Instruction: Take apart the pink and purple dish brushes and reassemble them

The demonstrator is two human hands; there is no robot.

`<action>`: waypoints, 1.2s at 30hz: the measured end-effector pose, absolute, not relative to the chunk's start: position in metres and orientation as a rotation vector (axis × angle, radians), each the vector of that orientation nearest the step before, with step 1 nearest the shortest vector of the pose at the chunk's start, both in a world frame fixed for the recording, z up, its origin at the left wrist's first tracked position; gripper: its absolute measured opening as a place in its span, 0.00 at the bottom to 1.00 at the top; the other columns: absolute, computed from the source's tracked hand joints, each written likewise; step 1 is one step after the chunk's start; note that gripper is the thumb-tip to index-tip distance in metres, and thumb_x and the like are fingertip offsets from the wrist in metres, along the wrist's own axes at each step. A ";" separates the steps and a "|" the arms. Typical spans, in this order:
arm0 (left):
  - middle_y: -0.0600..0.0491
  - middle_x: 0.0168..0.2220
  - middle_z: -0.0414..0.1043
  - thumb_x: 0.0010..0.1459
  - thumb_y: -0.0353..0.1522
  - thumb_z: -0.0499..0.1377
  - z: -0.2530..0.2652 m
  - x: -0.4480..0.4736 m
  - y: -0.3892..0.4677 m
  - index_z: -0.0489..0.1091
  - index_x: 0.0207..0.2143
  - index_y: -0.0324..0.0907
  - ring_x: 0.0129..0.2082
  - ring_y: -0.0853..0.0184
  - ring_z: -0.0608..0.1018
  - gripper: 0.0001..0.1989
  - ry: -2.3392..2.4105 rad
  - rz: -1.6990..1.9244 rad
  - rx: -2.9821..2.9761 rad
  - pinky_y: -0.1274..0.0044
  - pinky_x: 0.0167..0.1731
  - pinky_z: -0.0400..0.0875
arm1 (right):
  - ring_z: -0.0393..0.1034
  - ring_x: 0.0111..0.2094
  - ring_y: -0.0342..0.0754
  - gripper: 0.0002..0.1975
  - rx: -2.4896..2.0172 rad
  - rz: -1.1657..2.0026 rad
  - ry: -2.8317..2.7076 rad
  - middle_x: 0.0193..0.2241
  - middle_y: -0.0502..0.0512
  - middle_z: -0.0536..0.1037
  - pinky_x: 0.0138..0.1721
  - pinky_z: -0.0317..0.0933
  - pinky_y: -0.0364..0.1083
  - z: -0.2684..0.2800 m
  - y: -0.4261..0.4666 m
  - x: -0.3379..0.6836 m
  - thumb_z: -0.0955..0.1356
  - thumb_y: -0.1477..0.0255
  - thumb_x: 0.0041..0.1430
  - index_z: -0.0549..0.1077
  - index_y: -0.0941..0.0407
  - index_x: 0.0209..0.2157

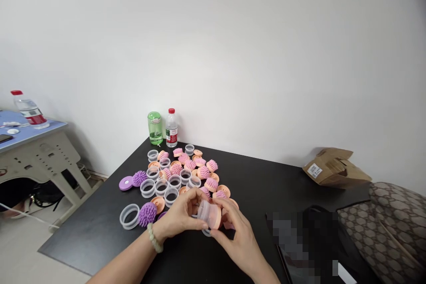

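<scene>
My left hand (186, 213), with a pale bead bracelet on its wrist, grips the translucent plastic ring (205, 213) between thumb and fingers. My right hand (237, 233) holds the other side, where a peach round cap (217, 218) sits against the ring. The two parts are held together, tilted, above the black table (109, 248). Beyond my hands lie several loose clear rings (171, 196) and pink-bristled peach brush heads (211, 184). A purple bristle brush head (147, 214) and a larger clear ring (129, 216) are left of my left hand.
A green-tinted container (155, 128) and a red-capped water bottle (171, 128) stand by the wall. A purple disc (126, 183) lies at the left. To the right are a brown paper bag (333, 168) and a patterned bag (396, 217). A blue-topped desk (49, 131) stands far left.
</scene>
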State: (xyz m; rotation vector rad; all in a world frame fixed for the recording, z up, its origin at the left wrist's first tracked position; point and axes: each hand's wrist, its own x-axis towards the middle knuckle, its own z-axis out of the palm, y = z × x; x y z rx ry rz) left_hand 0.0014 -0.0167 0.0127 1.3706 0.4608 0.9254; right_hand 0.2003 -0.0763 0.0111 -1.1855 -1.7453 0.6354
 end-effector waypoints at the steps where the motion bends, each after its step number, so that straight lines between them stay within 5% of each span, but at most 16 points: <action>1: 0.54 0.41 0.67 0.43 0.34 0.75 0.014 0.002 -0.017 0.67 0.44 0.42 0.40 0.67 0.70 0.27 0.462 0.921 1.381 0.75 0.40 0.64 | 0.77 0.39 0.50 0.27 -1.195 0.623 -1.759 0.50 0.56 0.77 0.35 0.74 0.45 0.011 -0.077 0.200 0.74 0.73 0.52 0.70 0.49 0.54; 11: 0.57 0.32 0.61 0.55 0.49 0.64 0.024 -0.002 -0.019 0.65 0.38 0.41 0.30 0.70 0.64 0.22 0.655 1.034 1.482 0.78 0.31 0.60 | 0.71 0.51 0.54 0.17 -1.130 0.230 -1.739 0.49 0.58 0.73 0.49 0.70 0.51 0.017 -0.078 0.211 0.70 0.76 0.55 0.70 0.51 0.47; 20: 0.51 0.44 0.72 0.53 0.40 0.67 0.061 -0.025 -0.025 0.71 0.46 0.45 0.44 0.60 0.71 0.20 0.523 0.650 2.320 0.69 0.50 0.63 | 0.71 0.53 0.55 0.21 -1.362 0.307 -1.880 0.49 0.56 0.77 0.54 0.68 0.50 -0.021 -0.129 0.227 0.70 0.81 0.48 0.72 0.50 0.45; 24: 0.51 0.46 0.70 0.47 0.35 0.72 0.062 -0.028 -0.028 0.73 0.46 0.47 0.46 0.58 0.70 0.23 0.618 0.474 2.509 0.69 0.50 0.64 | 0.71 0.54 0.58 0.21 -1.627 0.387 -1.899 0.50 0.57 0.77 0.54 0.68 0.52 -0.048 -0.145 0.229 0.71 0.82 0.44 0.75 0.51 0.42; 30: 0.52 0.46 0.69 0.44 0.25 0.72 0.057 -0.025 -0.033 0.73 0.45 0.47 0.47 0.58 0.68 0.25 0.820 0.299 2.719 0.68 0.49 0.65 | 0.71 0.51 0.56 0.16 -1.606 0.291 -1.961 0.46 0.54 0.79 0.51 0.69 0.49 -0.043 -0.138 0.217 0.71 0.80 0.52 0.75 0.52 0.43; 36: 0.50 0.46 0.70 0.39 0.30 0.76 0.058 -0.023 -0.038 0.71 0.43 0.42 0.46 0.56 0.68 0.28 0.925 0.275 2.795 0.66 0.49 0.67 | 0.68 0.53 0.59 0.11 -1.586 0.214 -1.944 0.49 0.57 0.74 0.53 0.68 0.53 -0.047 -0.127 0.214 0.71 0.79 0.53 0.73 0.52 0.38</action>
